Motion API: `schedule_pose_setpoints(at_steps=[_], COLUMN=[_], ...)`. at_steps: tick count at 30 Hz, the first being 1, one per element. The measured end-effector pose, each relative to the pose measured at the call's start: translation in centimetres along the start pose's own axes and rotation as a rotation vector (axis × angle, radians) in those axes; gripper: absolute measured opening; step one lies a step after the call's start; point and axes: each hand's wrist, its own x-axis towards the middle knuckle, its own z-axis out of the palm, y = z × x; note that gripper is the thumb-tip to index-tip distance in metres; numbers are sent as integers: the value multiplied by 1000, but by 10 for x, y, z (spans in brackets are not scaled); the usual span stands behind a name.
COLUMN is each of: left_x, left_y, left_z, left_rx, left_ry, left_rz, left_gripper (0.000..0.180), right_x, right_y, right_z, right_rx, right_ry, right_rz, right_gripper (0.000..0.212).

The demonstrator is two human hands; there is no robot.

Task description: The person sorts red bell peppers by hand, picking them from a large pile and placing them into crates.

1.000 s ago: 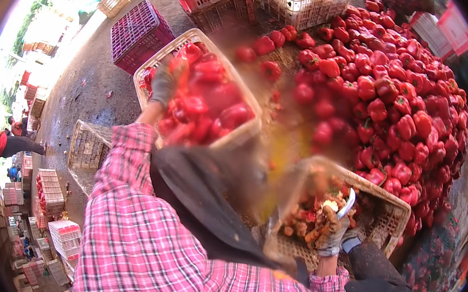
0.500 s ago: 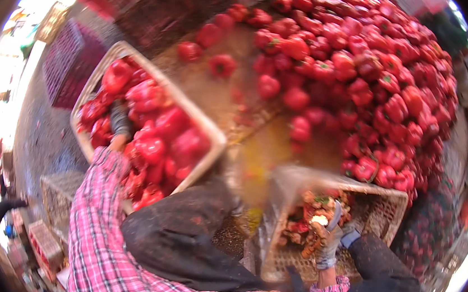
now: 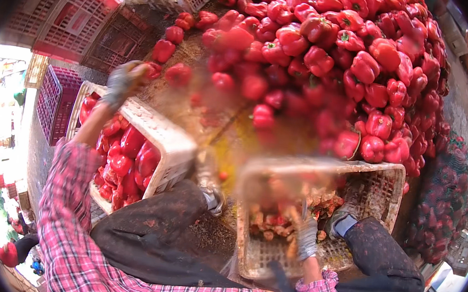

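My left hand [image 3: 122,84], in a grey glove, reaches past the far rim of the left crate. Its blurred fingertips are at a red bell pepper [image 3: 152,70] on the floor; a grip cannot be made out. Red bell peppers fill that off-white plastic crate [image 3: 174,149] beside my left leg. My gloved right hand [image 3: 308,237] is low in a second, dirty off-white crate [image 3: 394,203] between my legs. It is closed round a knife [image 3: 304,210], whose thin blade shows only faintly. Pepper cores and scraps [image 3: 271,224] lie in this crate around the hand.
A big heap of red bell peppers [image 3: 365,68] covers the far right floor. Loose peppers [image 3: 179,75] lie beyond the left crate. Red crates [image 3: 77,15] and a purple crate [image 3: 58,101] stand at left. A filled mesh sack [image 3: 445,206] stands at right.
My left hand has come out of the left crate and moved outward over its far rim to a loose pepper. My right hand has lowered into the scrap crate. The view has shifted.
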Motion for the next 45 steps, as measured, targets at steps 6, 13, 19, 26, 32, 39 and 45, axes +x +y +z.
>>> schedule_pose_setpoints(at_steps=[6, 13, 19, 26, 32, 39, 45], left_x=[135, 129, -16, -218, -299, -319, -345], left_y=[-129, -133, -20, 86, 101, 42, 78], left_z=[226, 252, 205, 179, 197, 200, 219], left_rx=[307, 21, -343, 127, 84, -615, -475], left_ry=[9, 1, -336, -607, -558, -630, -803], left_rz=[254, 174, -119, 256, 316, -16, 188], left_gripper=[77, 55, 64, 77, 79, 47, 67], right_x=[-8, -15, -30, -66, -63, -85, -69], right_y=[-18, -50, -90, -105, -66, -65, -45], right_z=[5, -4, -1, 19, 9, -22, -26], right_rx=[-35, -46, -387, -754, -885, -630, 116], right_ry=[-46, -93, 38, 72, -213, -371, -139], right_rz=[22, 151, -419, -895, -710, -541, -859], right_gripper=[29, 33, 36, 44, 40, 41, 61])
